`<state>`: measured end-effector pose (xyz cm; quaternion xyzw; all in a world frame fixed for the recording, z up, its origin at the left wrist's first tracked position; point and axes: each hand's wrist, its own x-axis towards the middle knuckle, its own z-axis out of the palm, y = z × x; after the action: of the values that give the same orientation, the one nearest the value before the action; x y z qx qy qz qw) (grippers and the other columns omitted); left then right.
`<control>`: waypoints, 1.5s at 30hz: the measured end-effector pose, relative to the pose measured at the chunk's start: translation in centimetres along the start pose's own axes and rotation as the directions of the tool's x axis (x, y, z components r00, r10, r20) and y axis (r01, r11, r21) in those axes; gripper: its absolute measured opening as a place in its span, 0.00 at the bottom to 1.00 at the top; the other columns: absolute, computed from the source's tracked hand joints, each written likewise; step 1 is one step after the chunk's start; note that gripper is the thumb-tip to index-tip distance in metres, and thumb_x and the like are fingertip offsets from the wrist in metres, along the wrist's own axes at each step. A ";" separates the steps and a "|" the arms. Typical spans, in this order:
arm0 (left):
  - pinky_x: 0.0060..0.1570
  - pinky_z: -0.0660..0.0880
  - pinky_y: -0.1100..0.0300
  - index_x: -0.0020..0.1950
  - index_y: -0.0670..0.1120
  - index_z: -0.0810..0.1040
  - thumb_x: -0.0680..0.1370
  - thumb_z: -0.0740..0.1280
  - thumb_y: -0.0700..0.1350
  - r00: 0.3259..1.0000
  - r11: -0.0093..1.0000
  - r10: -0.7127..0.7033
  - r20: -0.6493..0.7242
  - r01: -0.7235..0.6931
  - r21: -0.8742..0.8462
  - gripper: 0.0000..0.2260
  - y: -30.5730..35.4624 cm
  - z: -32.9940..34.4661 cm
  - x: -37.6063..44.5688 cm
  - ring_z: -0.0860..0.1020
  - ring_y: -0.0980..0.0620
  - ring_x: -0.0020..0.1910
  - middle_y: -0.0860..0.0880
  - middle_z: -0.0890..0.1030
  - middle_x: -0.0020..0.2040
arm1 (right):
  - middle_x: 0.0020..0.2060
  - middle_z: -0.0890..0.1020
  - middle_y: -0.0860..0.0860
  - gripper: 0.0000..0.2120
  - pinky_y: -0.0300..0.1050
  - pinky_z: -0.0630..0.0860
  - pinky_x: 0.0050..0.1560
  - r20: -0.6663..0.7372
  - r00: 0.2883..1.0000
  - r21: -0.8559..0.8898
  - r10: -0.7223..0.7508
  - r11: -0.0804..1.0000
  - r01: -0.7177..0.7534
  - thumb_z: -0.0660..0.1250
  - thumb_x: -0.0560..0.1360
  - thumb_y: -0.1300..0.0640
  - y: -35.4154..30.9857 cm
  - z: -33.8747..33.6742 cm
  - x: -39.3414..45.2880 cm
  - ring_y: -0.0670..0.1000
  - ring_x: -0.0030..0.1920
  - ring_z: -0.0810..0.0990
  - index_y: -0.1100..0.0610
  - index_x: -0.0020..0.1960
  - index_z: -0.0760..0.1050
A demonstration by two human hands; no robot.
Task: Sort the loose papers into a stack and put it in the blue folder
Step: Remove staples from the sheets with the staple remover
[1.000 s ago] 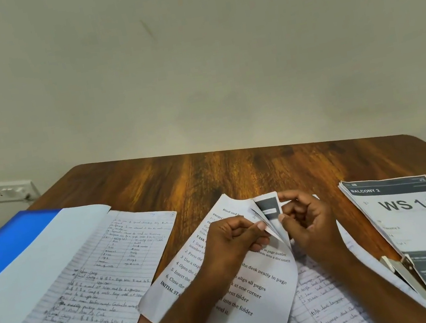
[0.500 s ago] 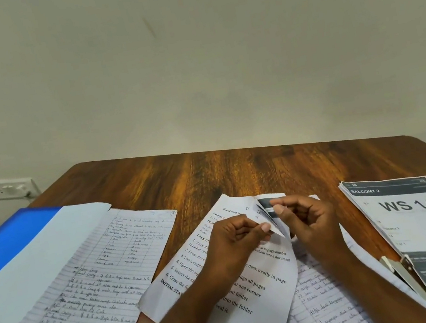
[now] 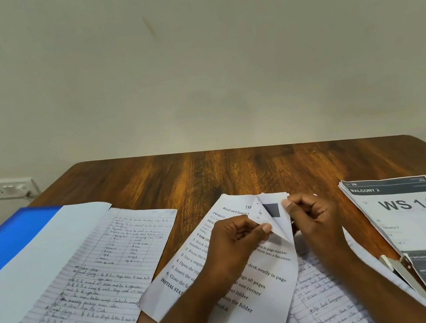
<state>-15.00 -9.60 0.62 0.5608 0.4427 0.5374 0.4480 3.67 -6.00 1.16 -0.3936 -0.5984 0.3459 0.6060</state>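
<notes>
Papers lie spread over the wooden table [image 3: 236, 174], and much of them is cut off or covered: the printed instruction sheet [image 3: 256, 275] in the middle has its left-hand lines hidden under the left hand [image 3: 234, 245] and forearm, so only fragments such as "one corner" and "into the folder" can be read, and its lower edge runs out of view. Beneath it to the right a handwritten lined sheet [image 3: 326, 308] shows only in part, its writing too small to make out. Both hands meet at the sheet's upper right corner, where a folded corner flap [image 3: 275, 221] with a dark grey patch stands up from the page. The left hand pinches the flap's left edge between thumb and curled fingers; the right hand [image 3: 314, 217] has its fingers curled tight around the flap's right edge, thumb tip pressed on the paper. How many layers each pinch holds cannot be told. At the far left the blue folder [image 3: 3, 247] lies well apart from the hands, mostly covered by a blank white sheet [image 3: 28, 276] and cropped by the picture's edge; a lined handwritten page [image 3: 92, 288] lies just beside that. On the right sits a printed stack headed "WS 14" [image 3: 420, 228], with a stapler [image 3: 405, 275] half hidden at its lower left edge.
</notes>
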 end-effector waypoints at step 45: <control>0.63 0.77 0.53 0.71 0.57 0.77 0.75 0.78 0.55 0.977 0.870 0.051 -0.209 0.059 0.490 0.25 1.0 -3.3 0.5 0.79 0.59 0.64 0.60 0.80 0.67 | 0.49 0.89 0.53 0.13 0.56 0.86 0.52 -0.140 0.958 0.114 0.249 0.965 -0.234 0.76 0.74 0.65 0.5 -2.6 1.7 0.56 0.52 0.89 0.57 0.59 0.86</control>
<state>-18.23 -9.22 1.76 0.5941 0.6121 0.4631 0.2407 6.33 -4.39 1.56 -0.4596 -0.4801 0.4146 0.6216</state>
